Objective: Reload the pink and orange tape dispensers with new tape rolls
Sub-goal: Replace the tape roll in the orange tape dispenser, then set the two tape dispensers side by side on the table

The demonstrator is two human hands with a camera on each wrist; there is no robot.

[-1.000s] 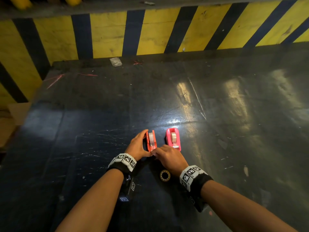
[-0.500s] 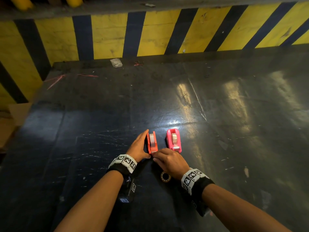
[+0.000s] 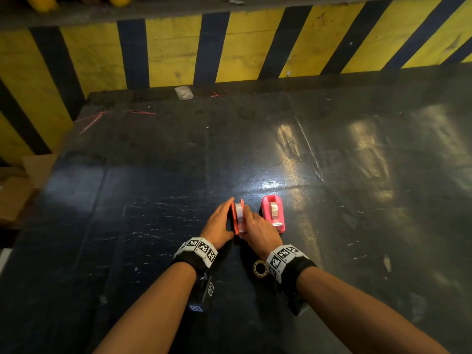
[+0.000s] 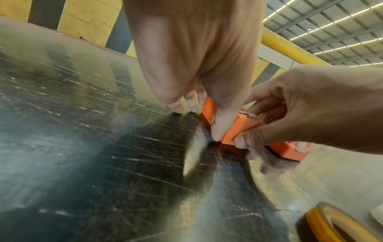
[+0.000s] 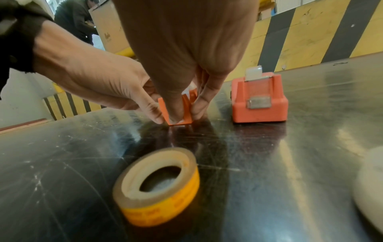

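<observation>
The orange dispenser [image 3: 238,218] stands on the dark table with a clear tape roll in it. The pink dispenser [image 3: 272,213] stands just right of it, also holding a roll. My left hand [image 3: 224,215] lies along the orange dispenser's left side with straight fingers, its thumb [image 4: 216,131] pressed to the side wall. My right hand [image 3: 249,222] pinches the near end of the orange dispenser [image 5: 187,106], thumb on one wall and fingers on the other. A yellow-cored tape roll [image 5: 157,185] lies flat just behind my right wrist.
A pale round object [image 5: 368,180] sits blurred at the right edge of the right wrist view. A yellow and black striped barrier [image 3: 178,52] runs along the table's far edge, with a scrap of paper [image 3: 184,92] in front of it. Cardboard [image 3: 15,195] lies past the left edge.
My right hand has slid forward from the orange dispenser's near end and now pinches its walls. The left hand has stayed against its left side.
</observation>
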